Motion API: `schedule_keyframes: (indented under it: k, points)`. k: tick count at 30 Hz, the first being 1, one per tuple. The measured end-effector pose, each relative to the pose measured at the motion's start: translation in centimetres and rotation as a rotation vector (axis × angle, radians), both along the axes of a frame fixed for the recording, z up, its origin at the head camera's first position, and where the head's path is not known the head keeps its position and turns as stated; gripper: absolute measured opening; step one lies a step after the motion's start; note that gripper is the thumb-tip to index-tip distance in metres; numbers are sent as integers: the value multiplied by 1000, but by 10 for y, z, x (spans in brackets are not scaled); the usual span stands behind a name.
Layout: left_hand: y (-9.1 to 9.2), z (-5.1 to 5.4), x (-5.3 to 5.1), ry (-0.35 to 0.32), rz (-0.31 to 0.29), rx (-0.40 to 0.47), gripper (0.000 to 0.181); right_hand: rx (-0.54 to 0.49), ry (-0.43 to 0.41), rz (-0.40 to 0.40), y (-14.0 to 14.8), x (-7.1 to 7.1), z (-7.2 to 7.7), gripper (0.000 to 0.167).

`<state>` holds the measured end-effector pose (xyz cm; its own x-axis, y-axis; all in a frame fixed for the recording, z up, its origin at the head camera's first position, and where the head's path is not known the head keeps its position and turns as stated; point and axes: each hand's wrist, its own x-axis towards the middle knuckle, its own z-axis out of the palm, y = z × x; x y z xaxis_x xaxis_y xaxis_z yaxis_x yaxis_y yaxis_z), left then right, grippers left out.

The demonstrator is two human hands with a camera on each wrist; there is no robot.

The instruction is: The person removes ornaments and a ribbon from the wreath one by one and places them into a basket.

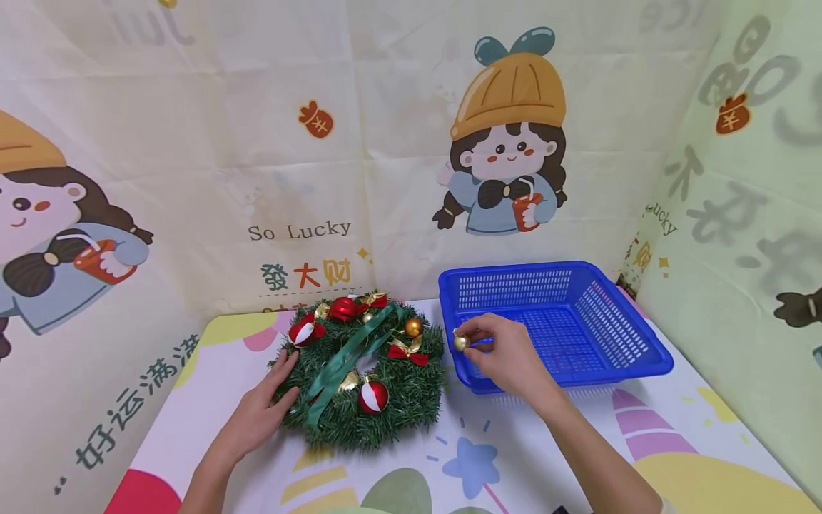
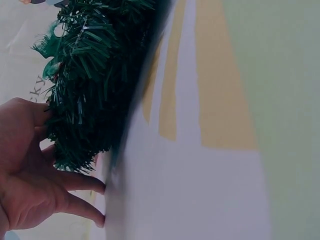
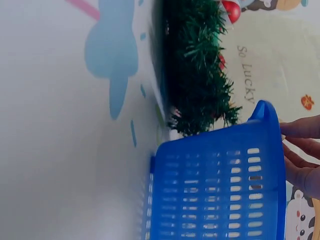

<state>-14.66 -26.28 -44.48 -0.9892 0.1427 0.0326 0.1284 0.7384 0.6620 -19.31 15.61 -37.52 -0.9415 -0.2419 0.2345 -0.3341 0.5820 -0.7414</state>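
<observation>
A green wreath point(image 1: 404, 407) lies on the table, decorated with red-and-white balls, red and gold bows, an orange ball and a green ribbon point(image 1: 347, 357). My left hand point(image 1: 253, 421) rests at the wreath's left side with fingers spread; in the left wrist view the hand point(image 2: 30, 175) touches the wreath's point(image 2: 95, 75) edge. My right hand point(image 1: 514, 357) pinches a small gold ball point(image 1: 461, 343) between thumb and fingers, over the left rim of the blue basket point(image 1: 616, 368). In the right wrist view the hand point(image 3: 305, 155) is partly cut off beside the basket's point(image 3: 215, 185) rim, the ball barely visible.
The blue basket stands right of the wreath, towards the back of the patterned table point(image 1: 514, 457). Printed cloth walls point(image 1: 385, 178) stand behind and at both sides. A small dark object point(image 1: 561, 510) shows at the bottom edge of the head view.
</observation>
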Motion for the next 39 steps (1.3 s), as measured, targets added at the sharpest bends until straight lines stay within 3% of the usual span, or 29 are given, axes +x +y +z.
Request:
schedule_keyframes:
  k: [19,30,39]
  points:
    - [-3,-1,0,-16,1,-6,65,88,-65,-45,20,-9,-11,19]
    - [-1,2,0,-29,4,-1,65,159,-148,-14,25,-15,-17,13]
    - [0,1,0,-22,2,8,65,232,-167,43,27,-19,-18,13]
